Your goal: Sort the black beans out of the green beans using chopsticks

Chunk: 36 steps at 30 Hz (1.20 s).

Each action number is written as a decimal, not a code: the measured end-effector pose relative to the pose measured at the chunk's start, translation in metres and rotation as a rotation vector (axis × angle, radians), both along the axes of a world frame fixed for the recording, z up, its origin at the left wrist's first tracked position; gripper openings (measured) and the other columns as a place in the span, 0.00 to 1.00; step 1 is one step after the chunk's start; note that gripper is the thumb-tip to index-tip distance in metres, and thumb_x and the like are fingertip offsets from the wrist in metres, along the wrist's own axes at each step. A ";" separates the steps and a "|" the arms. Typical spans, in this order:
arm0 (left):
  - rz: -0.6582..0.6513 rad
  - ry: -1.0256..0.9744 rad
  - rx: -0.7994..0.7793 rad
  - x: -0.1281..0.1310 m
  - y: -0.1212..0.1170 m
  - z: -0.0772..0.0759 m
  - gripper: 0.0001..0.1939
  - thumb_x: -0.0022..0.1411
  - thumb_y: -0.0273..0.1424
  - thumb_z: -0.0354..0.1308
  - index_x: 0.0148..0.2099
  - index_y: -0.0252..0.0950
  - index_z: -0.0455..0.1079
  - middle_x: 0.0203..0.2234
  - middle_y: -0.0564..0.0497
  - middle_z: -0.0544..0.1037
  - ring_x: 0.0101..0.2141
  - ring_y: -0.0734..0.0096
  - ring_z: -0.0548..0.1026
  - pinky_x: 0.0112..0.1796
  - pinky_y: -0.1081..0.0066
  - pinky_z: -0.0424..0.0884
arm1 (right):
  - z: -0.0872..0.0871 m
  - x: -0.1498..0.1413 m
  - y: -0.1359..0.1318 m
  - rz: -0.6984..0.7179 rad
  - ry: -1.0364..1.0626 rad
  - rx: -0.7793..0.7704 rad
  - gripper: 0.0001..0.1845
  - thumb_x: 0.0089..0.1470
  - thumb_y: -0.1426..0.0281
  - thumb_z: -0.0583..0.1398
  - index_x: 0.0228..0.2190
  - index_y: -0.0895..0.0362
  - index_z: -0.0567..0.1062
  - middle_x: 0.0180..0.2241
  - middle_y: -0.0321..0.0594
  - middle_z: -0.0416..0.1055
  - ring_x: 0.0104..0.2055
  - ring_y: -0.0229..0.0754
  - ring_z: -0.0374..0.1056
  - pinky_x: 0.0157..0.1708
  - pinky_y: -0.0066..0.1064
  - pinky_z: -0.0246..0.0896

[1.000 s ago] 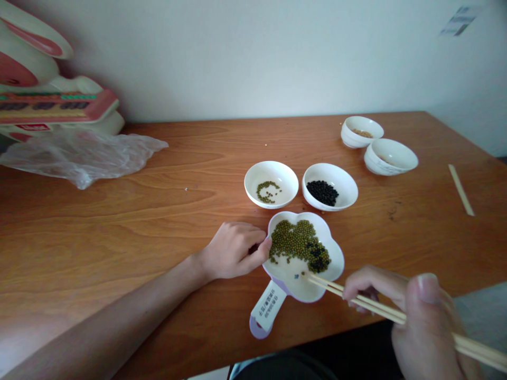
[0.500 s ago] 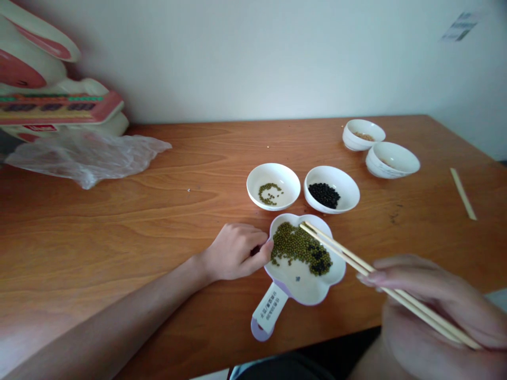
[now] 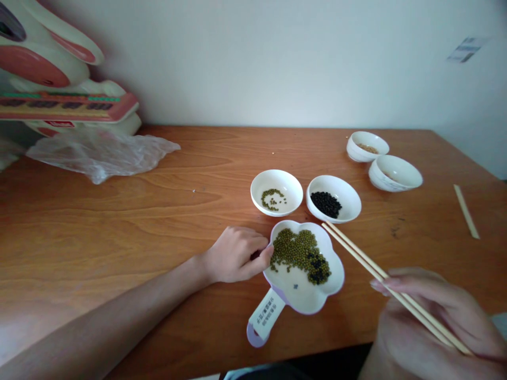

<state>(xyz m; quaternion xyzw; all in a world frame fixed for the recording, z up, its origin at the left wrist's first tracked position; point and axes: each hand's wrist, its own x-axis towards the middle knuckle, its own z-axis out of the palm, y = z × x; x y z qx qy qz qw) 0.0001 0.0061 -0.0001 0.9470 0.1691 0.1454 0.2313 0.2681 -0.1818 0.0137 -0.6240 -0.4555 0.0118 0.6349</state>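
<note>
A flower-shaped white dish point(image 3: 307, 295) with a lilac handle holds a heap of green beans with some black ones mixed in. My left hand point(image 3: 236, 254) is curled, thumb pressed on the dish's left rim. My right hand point(image 3: 431, 322), low at the right, grips a pair of wooden chopsticks point(image 3: 368, 268). Their tips hover over the table by the dish's upper right rim, close to a white bowl of black beans point(image 3: 333, 198). Left of that stands a white bowl with a few green beans point(image 3: 276, 192).
Two more white bowls point(image 3: 367, 146) point(image 3: 395, 172) stand at the back right. A single loose chopstick point(image 3: 466, 218) lies near the right edge. Crumpled clear plastic point(image 3: 102, 152) and a white and red toy point(image 3: 59, 95) sit at the back left. The table's front edge is close.
The chopstick tips went from the dish's front part, up across the beans, then right, off the dish toward the black-bean bowl. My left hand stayed on the rim.
</note>
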 end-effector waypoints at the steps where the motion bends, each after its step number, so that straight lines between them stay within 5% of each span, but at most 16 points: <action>1: 0.001 -0.004 0.001 0.000 0.000 0.000 0.21 0.77 0.35 0.45 0.29 0.37 0.65 0.24 0.52 0.74 0.24 0.73 0.69 0.29 0.69 0.60 | -0.004 0.005 -0.005 -0.032 -0.030 0.147 0.47 0.60 0.33 0.40 0.27 0.52 0.83 0.24 0.44 0.76 0.28 0.53 0.72 0.32 0.43 0.58; 11: -0.002 0.005 -0.006 -0.002 0.002 -0.003 0.21 0.78 0.35 0.44 0.29 0.38 0.63 0.25 0.51 0.74 0.26 0.72 0.70 0.31 0.71 0.63 | -0.032 -0.013 -0.004 0.040 0.448 0.138 0.42 0.67 0.41 0.43 0.25 0.56 0.81 0.21 0.41 0.75 0.20 0.42 0.69 0.20 0.33 0.61; 18: 0.027 -0.002 -0.009 -0.002 -0.001 -0.002 0.25 0.79 0.39 0.40 0.29 0.38 0.65 0.26 0.49 0.76 0.27 0.70 0.72 0.33 0.70 0.67 | -0.027 -0.019 0.005 0.085 0.586 0.000 0.43 0.64 0.37 0.44 0.23 0.57 0.78 0.20 0.41 0.73 0.17 0.39 0.65 0.17 0.31 0.55; 23: 0.183 -0.037 -0.037 -0.002 -0.011 -0.001 0.28 0.80 0.41 0.37 0.29 0.37 0.64 0.25 0.50 0.75 0.27 0.71 0.71 0.34 0.70 0.68 | -0.024 -0.024 0.008 0.130 0.606 -0.042 0.40 0.64 0.39 0.46 0.26 0.58 0.78 0.20 0.40 0.73 0.17 0.37 0.63 0.19 0.29 0.53; 30: 0.580 -0.128 -0.073 -0.029 -0.075 0.005 0.26 0.81 0.40 0.37 0.33 0.36 0.66 0.26 0.50 0.74 0.28 0.70 0.70 0.34 0.69 0.68 | -0.026 -0.024 0.009 0.210 0.595 -0.054 0.36 0.66 0.44 0.48 0.27 0.58 0.77 0.20 0.39 0.74 0.18 0.36 0.61 0.19 0.29 0.51; 36: 0.644 -0.204 -0.064 -0.038 -0.138 0.010 0.21 0.76 0.47 0.47 0.43 0.36 0.72 0.38 0.44 0.79 0.41 0.61 0.74 0.46 0.61 0.71 | -0.026 -0.024 0.008 0.269 0.557 -0.074 0.32 0.67 0.47 0.49 0.28 0.59 0.77 0.21 0.39 0.73 0.19 0.36 0.62 0.20 0.29 0.50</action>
